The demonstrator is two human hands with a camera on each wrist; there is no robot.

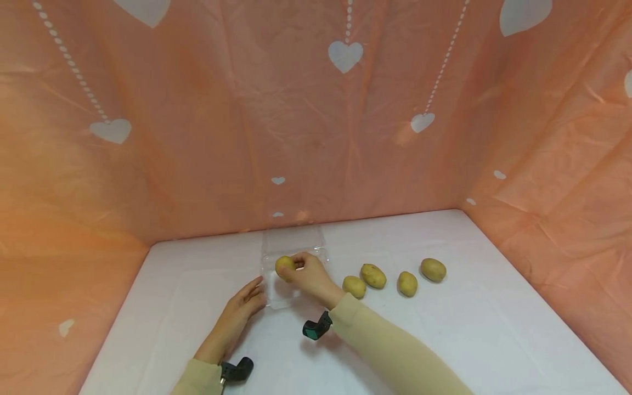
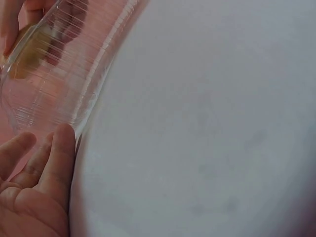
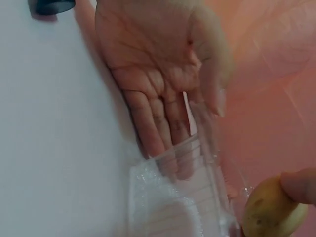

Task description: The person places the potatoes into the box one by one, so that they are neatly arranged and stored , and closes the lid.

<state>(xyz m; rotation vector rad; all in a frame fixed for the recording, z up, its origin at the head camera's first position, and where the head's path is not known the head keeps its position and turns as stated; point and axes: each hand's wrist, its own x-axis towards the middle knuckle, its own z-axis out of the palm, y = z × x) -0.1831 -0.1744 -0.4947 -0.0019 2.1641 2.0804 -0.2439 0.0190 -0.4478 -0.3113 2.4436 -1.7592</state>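
My right hand (image 1: 313, 277) pinches a yellowish potato (image 1: 284, 265) between thumb and fingers, over a clear plastic clamshell box (image 1: 280, 300). The box's lid (image 1: 292, 240) is folded back toward the rear wall. In the right wrist view, the held potato (image 3: 269, 210) shows at the lower right with the thumb pressed on it. My left hand (image 1: 237, 312) lies at the left side of the box, palm toward it. Its fairly straight fingertips touch the plastic wall, as the left wrist view shows. Through that clear wall the potato (image 2: 32, 52) looks blurred.
Several loose potatoes lie to the right: one (image 1: 354, 287) nearest my right wrist, another (image 1: 373, 276) beside it, then one (image 1: 407, 284) and the farthest (image 1: 433, 270). A white cloth (image 1: 474, 340) covers the table. Orange curtains (image 1: 296, 120) with hearts stand behind and at the sides.
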